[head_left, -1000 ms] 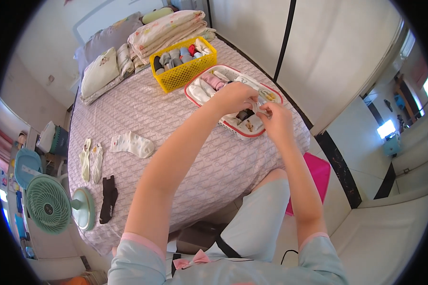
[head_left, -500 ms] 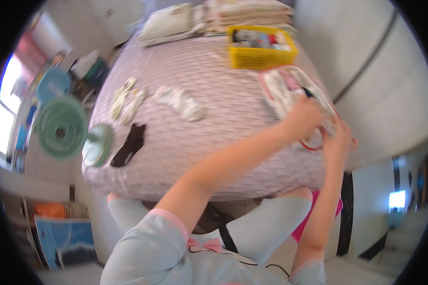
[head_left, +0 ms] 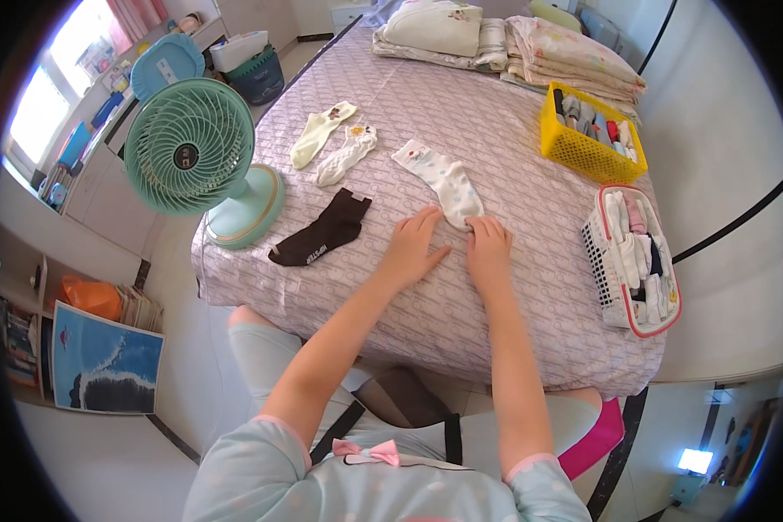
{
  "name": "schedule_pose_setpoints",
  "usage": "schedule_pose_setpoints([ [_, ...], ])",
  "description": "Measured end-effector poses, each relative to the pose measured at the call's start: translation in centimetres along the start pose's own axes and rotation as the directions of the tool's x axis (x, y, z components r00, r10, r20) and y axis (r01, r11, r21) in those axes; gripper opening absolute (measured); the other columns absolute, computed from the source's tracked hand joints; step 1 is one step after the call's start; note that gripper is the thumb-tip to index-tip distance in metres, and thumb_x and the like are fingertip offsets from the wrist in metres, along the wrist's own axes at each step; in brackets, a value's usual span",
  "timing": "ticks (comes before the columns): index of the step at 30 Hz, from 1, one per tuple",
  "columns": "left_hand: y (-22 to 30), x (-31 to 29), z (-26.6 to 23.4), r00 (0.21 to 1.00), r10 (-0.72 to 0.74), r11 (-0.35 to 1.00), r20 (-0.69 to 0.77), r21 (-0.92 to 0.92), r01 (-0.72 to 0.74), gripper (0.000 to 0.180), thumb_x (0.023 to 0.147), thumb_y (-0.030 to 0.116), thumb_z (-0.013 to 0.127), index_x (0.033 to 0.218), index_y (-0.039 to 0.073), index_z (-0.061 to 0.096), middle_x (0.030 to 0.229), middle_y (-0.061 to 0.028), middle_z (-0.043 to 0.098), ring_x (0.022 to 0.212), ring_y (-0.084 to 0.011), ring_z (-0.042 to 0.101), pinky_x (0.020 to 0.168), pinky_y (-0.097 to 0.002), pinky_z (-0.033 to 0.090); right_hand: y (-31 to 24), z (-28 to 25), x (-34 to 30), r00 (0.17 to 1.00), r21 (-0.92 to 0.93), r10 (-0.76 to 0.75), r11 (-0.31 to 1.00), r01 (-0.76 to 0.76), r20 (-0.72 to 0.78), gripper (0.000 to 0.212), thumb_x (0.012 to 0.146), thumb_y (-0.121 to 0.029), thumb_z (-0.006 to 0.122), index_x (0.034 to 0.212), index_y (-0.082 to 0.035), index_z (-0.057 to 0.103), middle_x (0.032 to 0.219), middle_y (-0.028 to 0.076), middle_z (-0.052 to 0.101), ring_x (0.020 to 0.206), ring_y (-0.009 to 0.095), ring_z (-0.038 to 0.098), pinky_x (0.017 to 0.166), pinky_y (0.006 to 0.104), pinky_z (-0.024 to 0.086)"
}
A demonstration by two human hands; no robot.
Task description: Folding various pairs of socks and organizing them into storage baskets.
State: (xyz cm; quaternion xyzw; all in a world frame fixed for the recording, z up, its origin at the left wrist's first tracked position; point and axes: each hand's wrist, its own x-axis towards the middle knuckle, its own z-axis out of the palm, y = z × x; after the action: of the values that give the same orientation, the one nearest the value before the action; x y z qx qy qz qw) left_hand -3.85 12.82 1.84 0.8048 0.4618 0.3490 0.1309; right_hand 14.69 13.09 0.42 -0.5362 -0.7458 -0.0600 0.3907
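A green fan (head_left: 191, 130) is standing at left. Folded quilts (head_left: 574, 50) are lying far right; a blue picture (head_left: 109, 357) is resting near left.

Left forearm (head_left: 335, 344) slants far and right; right forearm (head_left: 515, 365) runs far, slightly left. Left hand (head_left: 414, 248): back up, fingers pointing far, thumb spread right. Right hand (head_left: 491, 250): just beside it, apart, back up, fingers bent.

Round green plastic fan (head_left: 190, 157) blocks the left. Between dotted white sock (head_left: 446, 180) and red-rimmed white plastic basket (head_left: 600, 265), passage is free.
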Motion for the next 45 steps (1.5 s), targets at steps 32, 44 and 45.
schedule_pose_setpoints([
  [32, 2.6, -9.4, -3.6, 0.963, 0.197, 0.98, -0.183, 0.029, -0.195, 0.025, 0.077, 0.02, 0.083, 0.098, 0.015, 0.071, 0.103, 0.0012, 0.067, 0.112, -0.0221, 0.06, 0.088, -0.04, 0.043, -8.4, -4.5, -8.7, 0.997, 0.134, 0.067, 0.989, -0.061, -0.035, 0.02, 0.08, -0.018, 0.082, 0.099, -0.018, 0.075, 0.111, -0.004, 0.067, 0.112, 0.022, 0.054, 0.099, 0.0427, 0.035],
  [44, 3.5, -10.7, -3.2, 0.989, -0.058, 0.996, -0.138, 0.058, 0.067, 0.016, 0.079, 0.016, 0.082, 0.09, 0.012, 0.071, 0.098, -0.0025, 0.061, 0.107, -0.0276, 0.056, 0.09, -0.0424, 0.043, -8.8, -5.1, -9.4, 0.984, 0.063, 0.079, 0.994, -0.09, 0.162, 0.014, 0.086, -0.023, 0.078, 0.096, -0.015, 0.072, 0.093, -0.006, 0.068, 0.099, 0.019, 0.058, 0.095, 0.0434, 0.032],
  [45, 3.8, -10.6, -3.0, 0.989, -0.06, 0.996, -0.136, 0.056, 0.068, 0.016, 0.079, 0.016, 0.082, 0.09, 0.012, 0.071, 0.098, -0.0025, 0.061, 0.107, -0.0276, 0.056, 0.09, -0.0424, 0.043, -9.0, -4.9, -9.4, 0.98, 0.049, 0.079, 0.995, -0.089, 0.181, 0.014, 0.086, -0.023, 0.078, 0.096, -0.015, 0.072, 0.093, -0.006, 0.068, 0.099, 0.019, 0.058, 0.095, 0.0434, 0.032],
])
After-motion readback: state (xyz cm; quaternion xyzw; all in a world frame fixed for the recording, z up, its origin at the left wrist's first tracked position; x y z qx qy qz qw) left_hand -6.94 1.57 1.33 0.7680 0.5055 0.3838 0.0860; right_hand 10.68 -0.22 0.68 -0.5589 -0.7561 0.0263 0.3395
